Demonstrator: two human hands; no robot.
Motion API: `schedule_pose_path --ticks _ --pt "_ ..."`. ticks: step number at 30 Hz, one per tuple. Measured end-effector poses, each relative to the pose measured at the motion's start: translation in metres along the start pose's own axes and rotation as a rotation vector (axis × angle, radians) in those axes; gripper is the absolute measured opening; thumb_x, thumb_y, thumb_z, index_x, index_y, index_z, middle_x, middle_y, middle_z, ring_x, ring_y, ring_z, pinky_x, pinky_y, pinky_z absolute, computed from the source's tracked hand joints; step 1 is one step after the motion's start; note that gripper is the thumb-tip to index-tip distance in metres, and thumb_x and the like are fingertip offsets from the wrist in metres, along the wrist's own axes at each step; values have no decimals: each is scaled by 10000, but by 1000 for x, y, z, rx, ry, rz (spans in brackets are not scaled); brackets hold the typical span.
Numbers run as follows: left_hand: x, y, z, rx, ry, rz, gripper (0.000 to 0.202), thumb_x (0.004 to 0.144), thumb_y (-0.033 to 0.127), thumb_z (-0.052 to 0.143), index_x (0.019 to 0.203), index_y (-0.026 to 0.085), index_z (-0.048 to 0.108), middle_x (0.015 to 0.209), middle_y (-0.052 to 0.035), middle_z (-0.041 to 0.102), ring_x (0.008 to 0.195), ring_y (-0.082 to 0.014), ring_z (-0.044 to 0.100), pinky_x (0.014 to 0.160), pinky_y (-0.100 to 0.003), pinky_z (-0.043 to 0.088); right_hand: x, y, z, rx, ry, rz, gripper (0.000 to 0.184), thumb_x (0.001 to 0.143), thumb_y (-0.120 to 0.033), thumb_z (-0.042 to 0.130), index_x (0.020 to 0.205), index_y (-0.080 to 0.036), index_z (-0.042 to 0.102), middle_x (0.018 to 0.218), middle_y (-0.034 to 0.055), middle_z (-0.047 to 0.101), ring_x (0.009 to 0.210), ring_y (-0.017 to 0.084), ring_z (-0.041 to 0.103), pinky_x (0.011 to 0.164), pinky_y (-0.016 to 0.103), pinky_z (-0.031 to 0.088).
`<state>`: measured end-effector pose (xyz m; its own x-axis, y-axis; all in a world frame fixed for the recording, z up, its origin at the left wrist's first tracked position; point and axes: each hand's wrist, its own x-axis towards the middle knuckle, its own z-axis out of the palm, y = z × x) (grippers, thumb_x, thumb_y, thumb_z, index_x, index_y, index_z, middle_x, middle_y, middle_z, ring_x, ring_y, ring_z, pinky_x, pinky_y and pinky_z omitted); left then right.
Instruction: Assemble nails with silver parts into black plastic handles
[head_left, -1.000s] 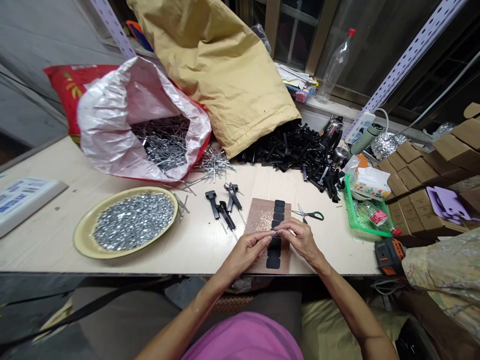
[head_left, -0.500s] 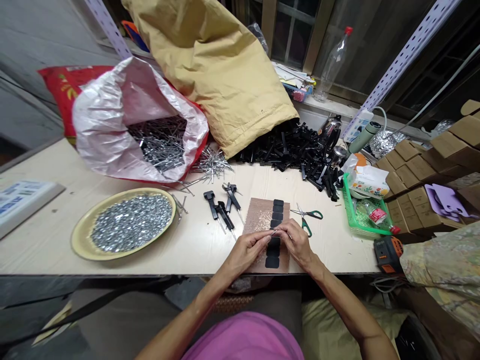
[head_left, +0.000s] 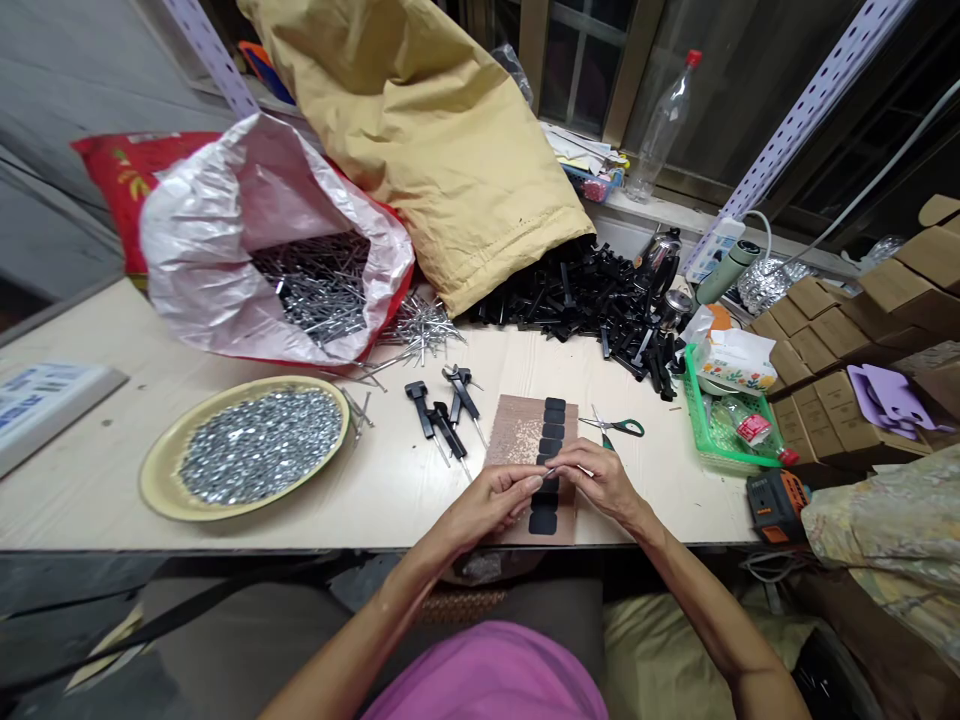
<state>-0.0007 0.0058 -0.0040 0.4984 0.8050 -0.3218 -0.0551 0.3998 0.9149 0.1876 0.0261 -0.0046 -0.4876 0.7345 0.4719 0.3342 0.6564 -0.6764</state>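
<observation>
My left hand [head_left: 491,498] and my right hand [head_left: 600,478] meet over a brown board [head_left: 517,440] that carries a column of black pads [head_left: 553,432]. Both hands pinch a thin metal pin [head_left: 553,467] between their fingertips, just above the board. A few assembled black-handled pins [head_left: 444,405] lie on the table left of the board. Green-handled scissors [head_left: 616,429] lie just beyond my right hand.
A yellow dish of small metal pieces [head_left: 247,455] sits at the left. Behind it a white bag of metal pins [head_left: 300,270], a tan sack [head_left: 442,130] and a heap of black plastic parts [head_left: 592,300]. A green basket [head_left: 724,425] and cardboard boxes [head_left: 832,370] stand at the right.
The hands stay pinched together over the board; only the view has shifted slightly.
</observation>
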Motion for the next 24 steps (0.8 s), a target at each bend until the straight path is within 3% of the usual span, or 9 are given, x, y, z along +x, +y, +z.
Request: schedule_pose_path --ticks 6,13,18,24 --pt "2 5 3 -33 -14 -24 741 632 655 617 1097 77 624 468 110 290 402 -40 165 372 -184 99 2 -1 -5 228 -13 231 263 877 -402 542 886 -201 711 801 45 701 734 139 662 700 266 539" --pt "3 6 3 -34 -14 -30 712 652 628 615 1118 90 620 473 110 287 411 -43 173 381 -185 123 4 -1 -6 453 4 442 227 788 -410 649 822 -198 721 770 24 705 688 139 673 677 256 544" --pt "4 6 4 2 7 61 579 694 568 607 1027 99 676 460 96 290 407 -55 216 384 -193 146 3 -1 -6 386 10 412 216 796 -402 640 807 -204 726 761 25 708 714 145 670 684 256 537" --pt "6 2 2 34 44 117 460 703 511 627 925 118 714 466 70 353 423 -59 261 397 -187 160 1 0 -7 175 -4 241 246 864 -388 564 840 -201 721 792 45 719 743 148 670 688 257 530"
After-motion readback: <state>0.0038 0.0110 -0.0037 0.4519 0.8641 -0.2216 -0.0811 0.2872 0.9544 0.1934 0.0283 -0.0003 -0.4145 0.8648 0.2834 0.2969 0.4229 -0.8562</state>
